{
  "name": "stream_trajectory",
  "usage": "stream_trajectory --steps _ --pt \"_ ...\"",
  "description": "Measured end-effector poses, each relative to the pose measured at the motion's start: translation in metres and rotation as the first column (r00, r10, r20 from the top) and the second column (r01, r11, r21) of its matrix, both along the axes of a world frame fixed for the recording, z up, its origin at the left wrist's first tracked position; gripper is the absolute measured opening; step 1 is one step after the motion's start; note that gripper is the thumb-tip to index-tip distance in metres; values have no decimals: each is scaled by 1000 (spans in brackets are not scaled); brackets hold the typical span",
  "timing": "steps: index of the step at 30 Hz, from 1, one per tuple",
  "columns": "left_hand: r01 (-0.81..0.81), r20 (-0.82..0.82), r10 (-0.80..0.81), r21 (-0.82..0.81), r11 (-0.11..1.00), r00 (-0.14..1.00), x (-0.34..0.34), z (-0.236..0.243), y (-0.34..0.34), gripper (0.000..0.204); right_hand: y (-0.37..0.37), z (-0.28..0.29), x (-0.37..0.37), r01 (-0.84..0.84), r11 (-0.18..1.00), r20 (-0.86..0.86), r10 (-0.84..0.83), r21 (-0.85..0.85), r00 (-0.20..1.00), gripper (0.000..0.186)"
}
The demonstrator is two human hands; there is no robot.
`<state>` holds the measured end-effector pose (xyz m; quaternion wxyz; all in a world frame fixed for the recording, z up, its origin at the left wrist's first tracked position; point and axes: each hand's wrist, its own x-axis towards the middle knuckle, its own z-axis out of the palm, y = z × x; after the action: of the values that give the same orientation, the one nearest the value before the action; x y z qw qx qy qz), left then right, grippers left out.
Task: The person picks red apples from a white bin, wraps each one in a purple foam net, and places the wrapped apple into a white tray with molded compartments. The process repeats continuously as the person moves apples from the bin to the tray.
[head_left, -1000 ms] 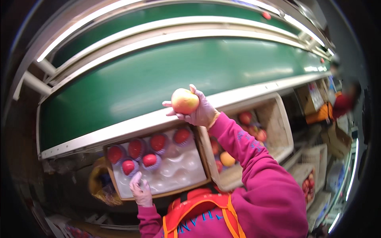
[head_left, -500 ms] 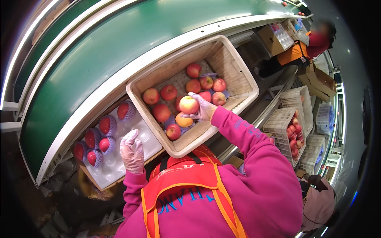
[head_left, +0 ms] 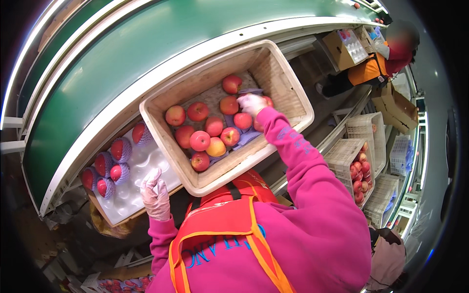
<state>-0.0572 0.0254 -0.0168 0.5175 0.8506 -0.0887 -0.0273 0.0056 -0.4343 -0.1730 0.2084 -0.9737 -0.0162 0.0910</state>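
Observation:
My right hand (head_left: 251,104), in a thin pale glove, reaches down into a large worn beige plastic crate (head_left: 227,177). It is over the apples at the right side and smeared by motion, so whether it grips one is hidden. Several loose red and yellow apples (head_left: 200,140) lie on the crate bottom, with purple cloth-like pieces (head_left: 246,138) under some. My gloved left hand (head_left: 155,195) hovers at the right edge of a white moulded tray (head_left: 139,195), fingers raised and loosely bent, holding nothing. Several red apples in purple foam nets (head_left: 120,149) sit at the tray's far left.
A green conveyor belt (head_left: 112,68) with a white rail curves along the far side. To the right stand pale slatted crates (head_left: 337,156), one holding apples (head_left: 359,171). A co-worker (head_left: 373,66) in an orange apron stands at far right, beside a cardboard box (head_left: 337,46).
My right hand has let go of the yellow-red apple among the others in the crate and moved right and farther away. My left hand has shifted slightly, still without anything in it.

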Motion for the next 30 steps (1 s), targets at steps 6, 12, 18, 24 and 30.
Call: stream_trajectory --steps 6,12,18,24,30 --pt "-106 -63 102 -55 993 993 -23 4 -10 28 -10 -23 34 -41 999 -480 53 36 876 29" --pt "-91 -74 100 108 990 992 -44 -3 -2 30 42 -69 8 -451 829 -580 198 -332 790 28" --pt "-78 -46 84 134 988 995 -34 2 -6 26 -27 -134 -14 -18 961 -592 -154 -274 791 30" --pt "-79 -68 92 174 982 993 -32 2 -24 22 68 -78 3 192 899 -394 -354 -395 848 49" --pt "-17 -93 19 17 1000 996 -19 11 -30 22 59 -50 -6 23 988 -350 -75 -150 934 23"
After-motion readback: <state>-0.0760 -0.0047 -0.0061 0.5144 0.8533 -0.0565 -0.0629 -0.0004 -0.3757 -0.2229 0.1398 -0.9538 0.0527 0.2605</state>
